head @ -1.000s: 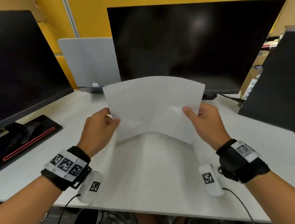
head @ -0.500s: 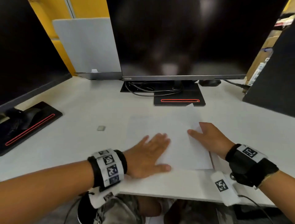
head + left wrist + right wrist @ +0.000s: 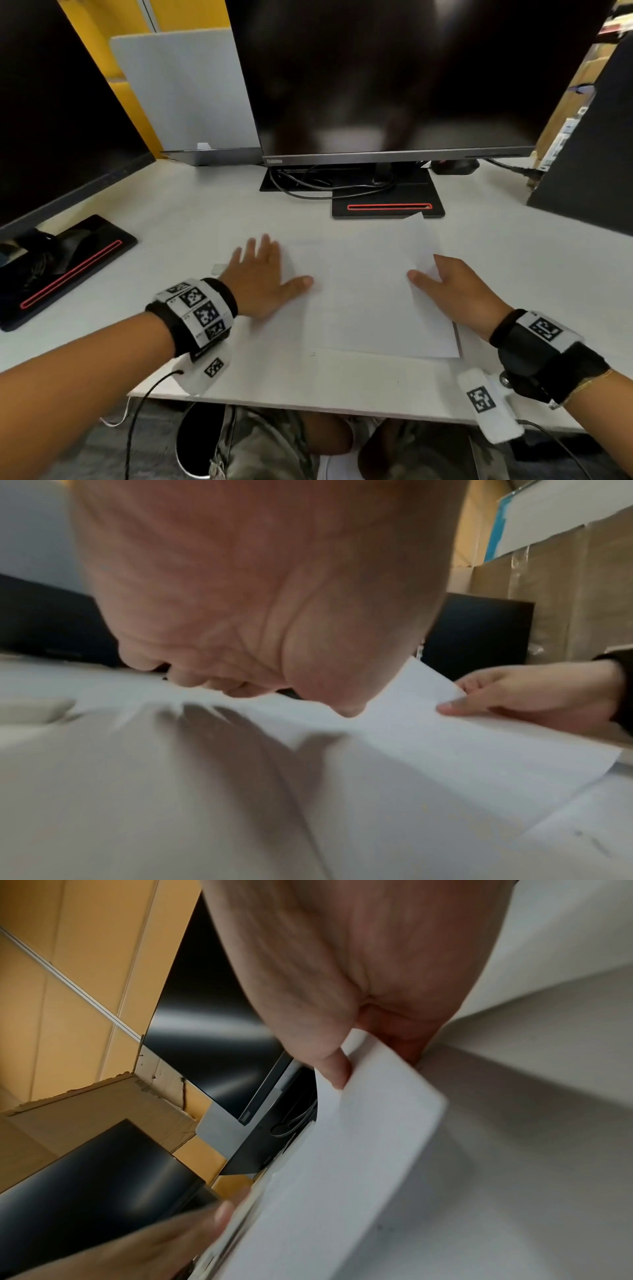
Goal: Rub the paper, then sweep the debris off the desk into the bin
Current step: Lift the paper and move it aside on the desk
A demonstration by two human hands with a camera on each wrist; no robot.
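A white sheet of paper (image 3: pixel 370 294) lies flat on the white desk (image 3: pixel 191 219), in front of the middle monitor. My left hand (image 3: pixel 263 270) lies flat with spread fingers at the sheet's left edge and is blurred. My right hand (image 3: pixel 428 269) pinches the right edge, thumb on top. The right wrist view shows that edge of the paper (image 3: pixel 342 1164) lifted, with the thumb (image 3: pixel 337 1074) over it and fingers beneath. A small pale eraser (image 3: pixel 216 269) peeks out left of my left hand. Tiny dark specks of debris (image 3: pixel 311 355) dot the desk near the front edge.
The middle monitor's base (image 3: pixel 387 205) with cables sits just behind the paper. Another monitor base (image 3: pixel 68 267) is at the left and a dark panel (image 3: pixel 589 164) at the right. Under the front edge stands a round black bin (image 3: pixel 195 442) beside my knees.
A second ago both hands held the paper up. It now lies on the desk. My left hand let go and has slid flat from the sheet's near part up to its left edge.
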